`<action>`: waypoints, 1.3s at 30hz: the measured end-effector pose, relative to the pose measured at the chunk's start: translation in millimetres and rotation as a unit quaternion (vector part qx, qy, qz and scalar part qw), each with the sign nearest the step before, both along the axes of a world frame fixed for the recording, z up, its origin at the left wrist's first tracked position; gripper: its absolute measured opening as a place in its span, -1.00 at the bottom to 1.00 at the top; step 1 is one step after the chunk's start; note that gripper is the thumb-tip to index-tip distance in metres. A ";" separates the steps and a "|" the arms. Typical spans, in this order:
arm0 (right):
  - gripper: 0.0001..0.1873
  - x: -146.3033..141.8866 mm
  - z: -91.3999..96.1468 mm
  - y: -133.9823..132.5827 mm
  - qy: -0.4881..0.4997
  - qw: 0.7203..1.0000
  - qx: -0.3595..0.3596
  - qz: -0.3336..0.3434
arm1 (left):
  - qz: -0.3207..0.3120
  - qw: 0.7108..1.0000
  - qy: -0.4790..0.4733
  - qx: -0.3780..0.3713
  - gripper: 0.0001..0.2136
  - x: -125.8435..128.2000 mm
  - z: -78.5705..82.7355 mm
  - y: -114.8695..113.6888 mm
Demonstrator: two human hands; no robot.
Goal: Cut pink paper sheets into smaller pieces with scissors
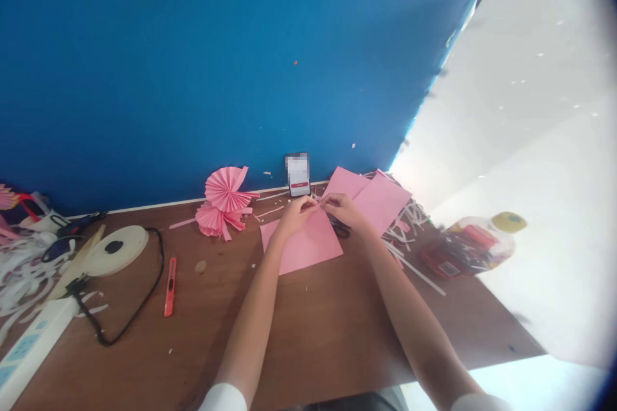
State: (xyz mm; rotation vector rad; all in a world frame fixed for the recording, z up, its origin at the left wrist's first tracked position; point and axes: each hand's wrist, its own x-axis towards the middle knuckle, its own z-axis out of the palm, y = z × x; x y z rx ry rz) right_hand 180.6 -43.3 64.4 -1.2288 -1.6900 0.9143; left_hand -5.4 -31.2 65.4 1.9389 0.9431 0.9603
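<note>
Above the far edge of a pink paper sheet (308, 247), my left hand (297, 214) and my right hand (344, 208) meet almost fingertip to fingertip. Both are closed in a pinch. Whatever lies between the fingers is too small to make out. A dark looped handle (341, 229) shows partly under my right hand, beside the sheet. Just behind the hands a phone (299, 174) leans upright against the wall. To the left lie pleated pink paper fans (226, 189) with loose strip ends.
More pink sheets (385, 202) overlap white paper strips (415, 268) on the right, near a plastic jar with a yellow lid (509, 222). Leftward are a red box cutter (170, 287), a round white reel (126, 250), a black cable (144, 305) and a power strip (38, 353).
</note>
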 end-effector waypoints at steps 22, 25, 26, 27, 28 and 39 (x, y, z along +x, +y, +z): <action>-0.77 9.4 1.7 0.0 -0.101 0.994 -0.012 0.040 | -0.019 0.995 0.095 -0.017 -0.79 1.0 2.6 -7.0; -0.76 16.2 2.1 -0.2 -0.115 0.993 -0.021 0.031 | -0.031 0.993 0.105 -0.043 -0.75 -5.2 0.0 -5.1; -0.76 19.5 2.2 -0.2 -0.114 0.993 -0.023 0.026 | -0.034 0.991 0.115 -0.052 -0.74 -9.7 -1.5 -3.4; -0.76 23.2 2.2 -0.3 -0.112 0.993 -0.025 0.019 | -0.036 0.990 0.126 -0.059 -0.72 -15.4 -3.3 -1.0; -0.75 27.2 2.1 -0.3 -0.109 0.994 -0.028 0.010 | -0.036 0.987 0.143 -0.061 -0.69 -22.3 -5.3 1.7; -0.74 51.5 4.3 -1.6 -0.129 0.990 -0.053 0.008 | 0.014 0.981 0.141 -0.133 -0.64 -90.7 -10.3 15.2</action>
